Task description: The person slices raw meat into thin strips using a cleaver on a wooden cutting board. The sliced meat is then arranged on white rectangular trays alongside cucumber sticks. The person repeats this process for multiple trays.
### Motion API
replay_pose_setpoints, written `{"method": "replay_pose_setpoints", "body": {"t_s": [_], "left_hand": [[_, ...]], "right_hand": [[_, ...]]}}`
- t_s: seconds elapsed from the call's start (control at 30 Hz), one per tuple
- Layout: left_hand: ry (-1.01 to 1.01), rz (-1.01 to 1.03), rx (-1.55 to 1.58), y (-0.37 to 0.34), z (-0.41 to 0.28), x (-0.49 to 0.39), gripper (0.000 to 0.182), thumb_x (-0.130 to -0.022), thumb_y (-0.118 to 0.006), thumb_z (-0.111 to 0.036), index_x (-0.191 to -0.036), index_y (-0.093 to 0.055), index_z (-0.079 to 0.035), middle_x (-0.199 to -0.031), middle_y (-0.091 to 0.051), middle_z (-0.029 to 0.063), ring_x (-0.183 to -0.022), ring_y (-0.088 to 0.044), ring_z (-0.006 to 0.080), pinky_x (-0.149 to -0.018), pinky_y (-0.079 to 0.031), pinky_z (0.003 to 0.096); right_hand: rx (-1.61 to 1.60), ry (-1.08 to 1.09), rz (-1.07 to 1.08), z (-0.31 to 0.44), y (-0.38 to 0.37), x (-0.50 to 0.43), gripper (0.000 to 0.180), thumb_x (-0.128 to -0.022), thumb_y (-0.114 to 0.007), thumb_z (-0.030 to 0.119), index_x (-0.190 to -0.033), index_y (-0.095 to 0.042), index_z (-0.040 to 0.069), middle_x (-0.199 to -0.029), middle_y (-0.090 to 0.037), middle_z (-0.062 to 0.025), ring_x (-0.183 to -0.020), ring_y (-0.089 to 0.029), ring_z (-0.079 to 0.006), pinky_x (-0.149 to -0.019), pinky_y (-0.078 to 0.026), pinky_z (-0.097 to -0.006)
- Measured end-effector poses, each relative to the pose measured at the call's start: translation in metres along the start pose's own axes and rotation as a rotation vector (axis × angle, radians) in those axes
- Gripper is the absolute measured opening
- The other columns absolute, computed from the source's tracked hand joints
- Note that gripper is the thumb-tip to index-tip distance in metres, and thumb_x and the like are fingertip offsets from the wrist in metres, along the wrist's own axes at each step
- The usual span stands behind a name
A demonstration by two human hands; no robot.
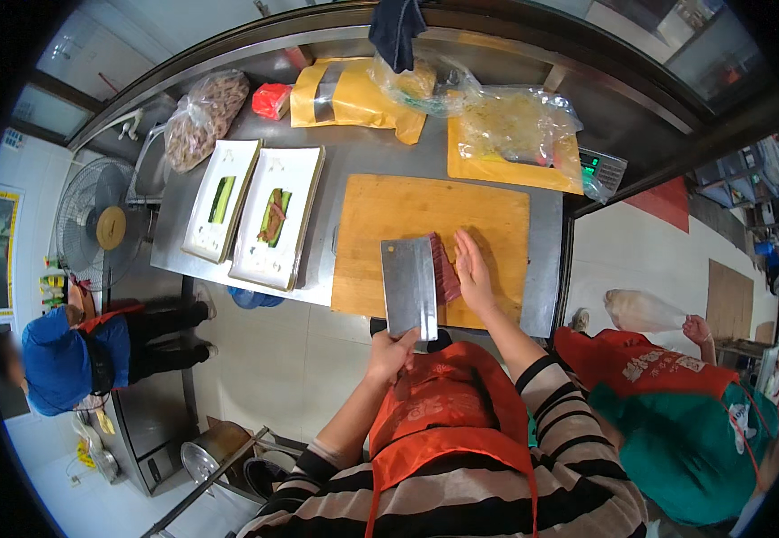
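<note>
My left hand grips the handle of a broad steel Chinese cleaver. Its blade lies over a wooden cutting board and hides the left part of a piece of red meat. Fine cut lines run across the visible meat. On the meat's right side is my right hand, fingers stretched out and holding nothing; whether it touches the meat I cannot tell. Left of the board, one long white plate bears cucumber pieces with brown meat slices, and another white plate bears cucumber pieces alone.
Along the table's back lie a filled plastic bag, a red packet, a yellow package and a clear bag near a digital scale. People stand left and right; the right one holds a plastic bag.
</note>
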State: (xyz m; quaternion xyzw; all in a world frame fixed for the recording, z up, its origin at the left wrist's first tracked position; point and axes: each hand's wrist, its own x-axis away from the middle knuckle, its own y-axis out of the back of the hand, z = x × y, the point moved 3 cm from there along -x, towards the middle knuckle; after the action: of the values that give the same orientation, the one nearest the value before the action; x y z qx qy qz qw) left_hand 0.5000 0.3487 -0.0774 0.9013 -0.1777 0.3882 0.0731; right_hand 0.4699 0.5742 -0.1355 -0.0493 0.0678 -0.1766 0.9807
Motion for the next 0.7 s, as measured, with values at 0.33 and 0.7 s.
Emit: {"method": "replay_pose_setpoints", "body": {"t_s": [0.33,0.7], "left_hand": [[0.029,-0.032,0.269,-0.022,0.004,-0.022,0.033,-0.09,-0.069,-0.022,-0.067,-0.053,-0.005,-0.054,-0.048,0.0028,-0.039,-0.045,0.014,-0.037,-0.037,0.0291],[-0.028,-0.076,0.225,-0.027,0.011,-0.019,0.034,-0.09,-0.069,-0.02,-0.064,-0.051,-0.006,-0.053,-0.048,0.0018,-0.037,-0.043,0.0131,-0.034,-0.037,0.0279]], "right_hand": [[-0.053,-0.006,0.064,-0.009,-0.021,-0.018,0.058,-0.104,-0.036,0.037,-0.148,-0.024,0.0,-0.152,-0.028,-0.0157,-0.142,-0.029,-0.0293,-0.116,-0.025,-0.0418],[0.121,0.015,0.005,-0.012,-0.018,-0.01,0.053,-0.103,-0.04,0.027,-0.146,-0.028,-0.002,-0.149,-0.036,-0.0205,-0.139,-0.036,-0.0295,-0.114,-0.028,-0.0392]]}}
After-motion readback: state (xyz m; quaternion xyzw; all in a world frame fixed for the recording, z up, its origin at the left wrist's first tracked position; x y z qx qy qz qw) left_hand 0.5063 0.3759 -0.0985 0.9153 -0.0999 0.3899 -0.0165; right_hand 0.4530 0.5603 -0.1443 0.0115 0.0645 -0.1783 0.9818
